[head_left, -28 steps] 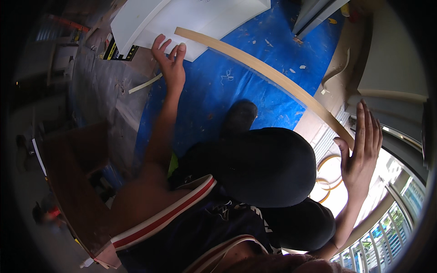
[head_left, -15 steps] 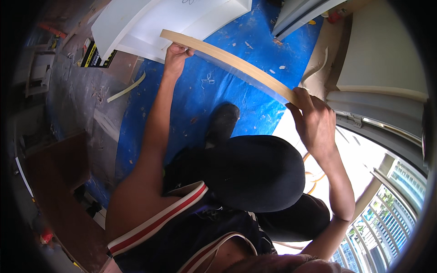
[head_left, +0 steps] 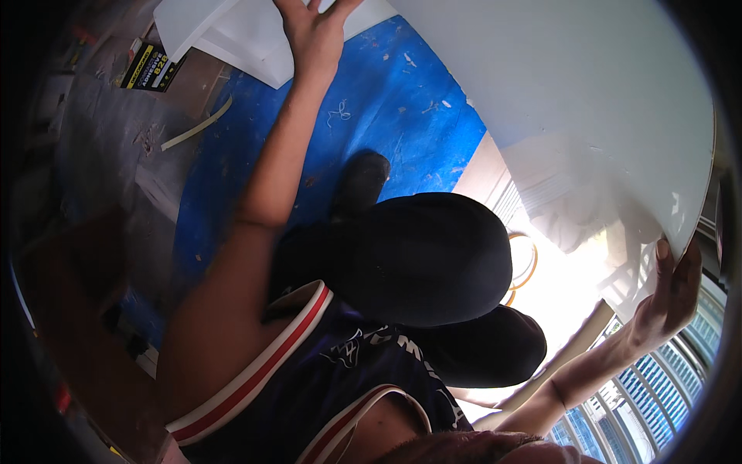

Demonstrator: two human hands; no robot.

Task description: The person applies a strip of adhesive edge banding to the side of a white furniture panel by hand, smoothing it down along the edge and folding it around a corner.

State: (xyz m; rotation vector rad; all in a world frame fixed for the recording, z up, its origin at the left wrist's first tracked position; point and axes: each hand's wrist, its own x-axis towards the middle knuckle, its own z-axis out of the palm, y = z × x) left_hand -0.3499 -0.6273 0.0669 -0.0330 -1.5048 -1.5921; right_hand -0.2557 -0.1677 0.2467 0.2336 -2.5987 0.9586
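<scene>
A large glossy white panel (head_left: 572,93) fills the upper right, its face turned toward me and mirroring some of the light. My right hand (head_left: 671,290) pinches its rim at the far right, thumb on the face and fingers behind. At the top edge of the picture is my left hand (head_left: 313,39), fingers spread apart with the tips cut off. It reaches over a white box-like cabinet piece (head_left: 255,46), and nothing shows in its grasp; whether it touches the panel cannot be seen.
Blue sheeting (head_left: 417,124) with scraps covers the floor. A black-and-yellow box (head_left: 153,68) and a pale strip (head_left: 197,127) lie to the left. Rolls of edging (head_left: 522,259) rest near my knee (head_left: 440,255). A railing (head_left: 641,402) stands at lower right.
The panel has turned from edge-on to face-on and swung to the right. My left hand has let go of its edge and moved upward; my right hand has moved right and lower.
</scene>
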